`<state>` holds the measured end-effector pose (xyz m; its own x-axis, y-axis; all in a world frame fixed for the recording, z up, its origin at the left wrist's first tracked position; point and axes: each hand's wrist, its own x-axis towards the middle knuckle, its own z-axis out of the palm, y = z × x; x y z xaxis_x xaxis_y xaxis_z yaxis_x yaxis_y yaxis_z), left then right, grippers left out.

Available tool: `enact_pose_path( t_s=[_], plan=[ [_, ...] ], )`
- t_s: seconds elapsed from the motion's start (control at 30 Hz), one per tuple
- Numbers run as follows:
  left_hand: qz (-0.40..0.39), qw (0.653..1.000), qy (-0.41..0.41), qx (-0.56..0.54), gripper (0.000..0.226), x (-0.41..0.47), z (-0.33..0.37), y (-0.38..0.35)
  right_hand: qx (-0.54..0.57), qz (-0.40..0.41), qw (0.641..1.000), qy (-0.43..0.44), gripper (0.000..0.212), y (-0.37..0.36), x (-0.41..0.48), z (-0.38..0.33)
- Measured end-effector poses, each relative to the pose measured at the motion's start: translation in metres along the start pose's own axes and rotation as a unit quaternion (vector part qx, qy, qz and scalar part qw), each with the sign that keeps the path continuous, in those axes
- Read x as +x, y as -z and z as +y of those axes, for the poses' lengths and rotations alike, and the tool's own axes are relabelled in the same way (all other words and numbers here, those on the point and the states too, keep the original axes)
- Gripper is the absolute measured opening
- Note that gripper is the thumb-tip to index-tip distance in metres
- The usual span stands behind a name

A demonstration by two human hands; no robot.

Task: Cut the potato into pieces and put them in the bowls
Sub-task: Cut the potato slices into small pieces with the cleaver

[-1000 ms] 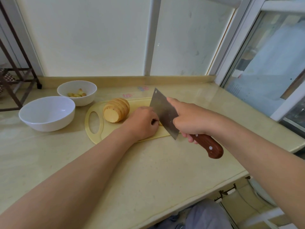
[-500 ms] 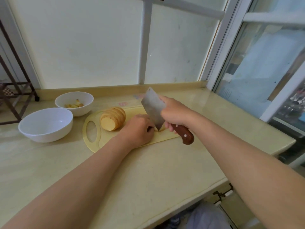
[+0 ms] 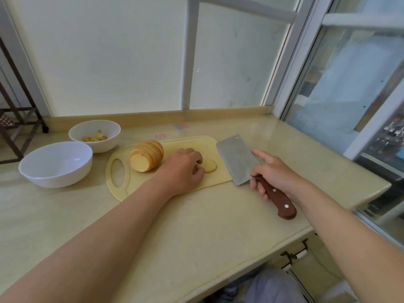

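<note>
A sliced potato (image 3: 147, 158) lies on the yellow cutting board (image 3: 119, 189), its slices still stacked together. My left hand (image 3: 182, 169) rests on the board to its right, fingers curled on a loose potato slice (image 3: 210, 166). My right hand (image 3: 276, 173) grips the brown handle of a cleaver (image 3: 237, 160), whose blade lies tilted over the board's right end, apart from the slice. A large white bowl (image 3: 55, 164) stands empty left of the board. Behind it, a smaller white bowl (image 3: 95, 135) holds a few potato pieces.
The beige counter (image 3: 196, 226) ends at a front edge low in view and at a right edge by the window frame (image 3: 290, 62). A dark metal rack (image 3: 13, 119) stands at the far left. A low ledge runs along the back wall.
The cleaver has swung away to the right and down, off the potato slice. My left hand stays on the slice, which is now visible. The camera has tilted slightly.
</note>
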<state>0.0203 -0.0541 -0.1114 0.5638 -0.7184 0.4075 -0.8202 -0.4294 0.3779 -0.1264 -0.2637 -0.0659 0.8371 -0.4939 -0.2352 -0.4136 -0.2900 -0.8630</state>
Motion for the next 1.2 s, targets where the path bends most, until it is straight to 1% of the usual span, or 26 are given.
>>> enact_pose_path(
  t_s=[0.13,0.27,0.33,0.4,0.47,0.63,0.73,0.83,0.93,1.03,1.1,1.2],
  plan=[
    [0.01,1.0,0.021,0.007,0.019,0.001,-0.001,-0.001,-0.032,-0.039,0.999,-0.004,0.076,-0.006,-0.003,-0.005],
    [0.012,0.999,0.035,-0.018,0.017,0.002,-0.004,-0.001,-0.109,-0.064,0.992,-0.003,0.06,-0.018,-0.006,-0.013],
    [0.014,0.999,0.037,-0.03,0.016,0.003,-0.005,-0.001,-0.164,-0.057,0.985,0.006,0.059,-0.024,-0.004,-0.015],
    [0.019,0.998,0.032,-0.043,0.014,0.004,-0.004,-0.001,-0.206,-0.049,0.977,0.013,0.067,-0.028,-0.005,-0.015],
    [0.021,0.998,0.023,-0.055,0.012,0.004,-0.005,-0.001,-0.236,-0.044,0.97,0.025,0.07,-0.031,-0.009,-0.016],
    [0.022,0.996,0.022,-0.084,0.008,0.004,-0.007,-0.001,-0.293,-0.033,0.953,0.073,0.052,-0.04,-0.017,-0.019],
    [0.027,0.996,0.016,-0.088,0.008,0.004,-0.006,0.0,-0.304,-0.024,0.948,0.087,0.05,-0.042,-0.021,-0.018],
    [0.023,0.996,0.019,-0.089,0.007,0.003,-0.006,0.0,-0.287,-0.017,0.953,0.094,0.053,-0.04,-0.021,-0.018],
    [0.022,0.993,0.034,-0.107,0.006,0.002,-0.002,0.001,-0.233,-0.014,0.969,0.082,0.056,-0.037,-0.019,-0.015],
    [0.045,0.981,0.093,-0.166,0.007,0.002,0.001,0.008,-0.133,-0.007,0.99,0.055,0.045,-0.034,-0.015,-0.013],
    [0.068,0.968,0.132,-0.202,0.006,0.003,0.0,0.012,-0.068,0.004,0.997,0.044,0.038,-0.03,-0.014,-0.012],
    [0.079,0.958,0.157,-0.227,0.007,0.002,0.0,0.015,-0.034,0.008,0.998,0.042,0.034,-0.029,-0.014,-0.012]
  ],
)
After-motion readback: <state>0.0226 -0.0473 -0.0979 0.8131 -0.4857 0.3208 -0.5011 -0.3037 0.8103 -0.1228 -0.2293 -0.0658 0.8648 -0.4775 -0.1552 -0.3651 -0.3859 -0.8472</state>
